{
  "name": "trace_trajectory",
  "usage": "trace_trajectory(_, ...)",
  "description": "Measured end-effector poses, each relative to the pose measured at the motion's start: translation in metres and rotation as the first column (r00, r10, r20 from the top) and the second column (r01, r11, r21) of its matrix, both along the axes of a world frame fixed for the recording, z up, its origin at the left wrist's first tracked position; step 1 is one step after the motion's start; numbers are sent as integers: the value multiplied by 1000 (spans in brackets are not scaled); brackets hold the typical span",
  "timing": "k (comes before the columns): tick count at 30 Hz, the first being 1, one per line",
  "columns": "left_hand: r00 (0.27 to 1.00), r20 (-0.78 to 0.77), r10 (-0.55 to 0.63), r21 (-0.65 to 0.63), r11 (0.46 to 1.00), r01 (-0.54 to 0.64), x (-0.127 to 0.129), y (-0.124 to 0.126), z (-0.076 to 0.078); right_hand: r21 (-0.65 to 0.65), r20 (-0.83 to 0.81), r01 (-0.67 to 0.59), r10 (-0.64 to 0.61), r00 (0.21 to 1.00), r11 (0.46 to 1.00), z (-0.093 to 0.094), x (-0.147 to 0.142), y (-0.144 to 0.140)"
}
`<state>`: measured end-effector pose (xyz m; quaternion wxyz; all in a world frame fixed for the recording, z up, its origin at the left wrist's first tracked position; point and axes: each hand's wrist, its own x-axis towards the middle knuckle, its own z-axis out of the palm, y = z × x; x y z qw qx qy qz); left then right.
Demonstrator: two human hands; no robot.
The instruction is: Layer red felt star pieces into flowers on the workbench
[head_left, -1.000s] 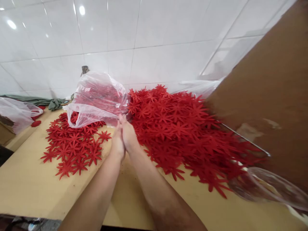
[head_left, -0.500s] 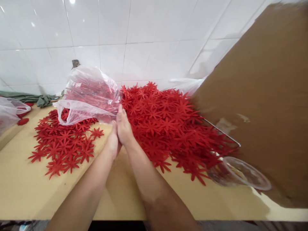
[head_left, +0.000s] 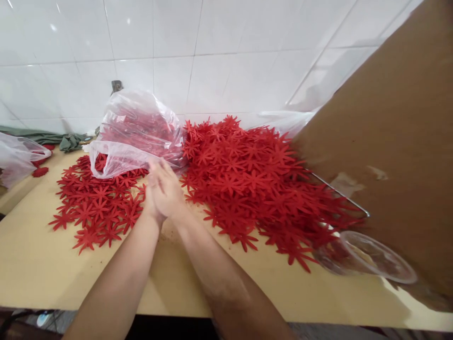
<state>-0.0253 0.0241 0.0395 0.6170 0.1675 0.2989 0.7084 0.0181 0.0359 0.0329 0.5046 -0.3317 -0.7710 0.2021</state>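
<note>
My right hand (head_left: pixel 169 191) and my left hand (head_left: pixel 151 203) are pressed palm to palm above the table, the right one largely covering the left. Their fingers are stretched out and a little blurred, and no object shows between them. Just beyond the fingertips lies a clear plastic bag (head_left: pixel 141 125) full of red pieces. A smaller pile of flat red flower-shaped cutouts (head_left: pixel 99 205) spreads to the left of my hands. To the right rises a larger heap of the same red cutouts (head_left: pixel 244 174), its left edge close to my right hand.
A large brown cardboard sheet (head_left: pixel 396 141) leans on the right, with a clear plastic cup (head_left: pixel 378 257) tipped at its foot. Another plastic bag (head_left: pixel 16 158) and green cloth (head_left: pixel 71 141) lie at the far left. White tiles (head_left: pixel 170 38) line the back.
My joined hands have shifted left, away from the large heap, and the right hand has turned further over the left. The view has moved slightly.
</note>
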Motion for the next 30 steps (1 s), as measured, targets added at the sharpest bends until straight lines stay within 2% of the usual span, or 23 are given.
trace_trajectory(3,968,-6,-252,44,967,252,16,-5,6,-130,-125,171,-187,974,977,-15,22,30)
trace_trajectory(5,949,-6,-315,43,948,315,19,-6,10,-219,-214,207,-254,943,953,-26,32,46)
trace_trajectory(7,966,6,-257,19,966,257,16,-6,13,-262,-299,177,-255,920,949,-31,34,52)
trace_trajectory(10,986,-35,-165,-6,986,165,11,-3,9,-328,-440,86,-233,867,941,-27,28,48)
trace_trajectory(13,980,-82,-183,8,983,184,9,-1,3,-470,-552,-3,-291,781,883,-17,24,42)
trace_trajectory(15,982,-82,-172,-15,985,172,8,2,-1,-539,-570,-50,-321,757,841,-13,24,39)
trace_trajectory(17,986,-80,-143,-62,988,138,7,4,-4,-558,-575,-84,-312,756,825,-12,24,38)
trace_trajectory(21,991,-78,-107,-137,986,95,-1,9,-8,-532,-598,-174,-223,770,828,-14,21,36)
trace_trajectory(24,988,-92,-123,-168,980,106,-5,9,-7,-579,-593,-190,-250,765,793,-14,22,36)
trace_trajectory(26,980,-123,-155,-164,977,134,-6,7,-6,-595,-596,-192,-268,757,780,-14,25,38)
trace_trajectory(30,952,-238,-192,-87,981,176,-4,6,-6,-553,-601,-198,-222,768,809,-12,30,40)
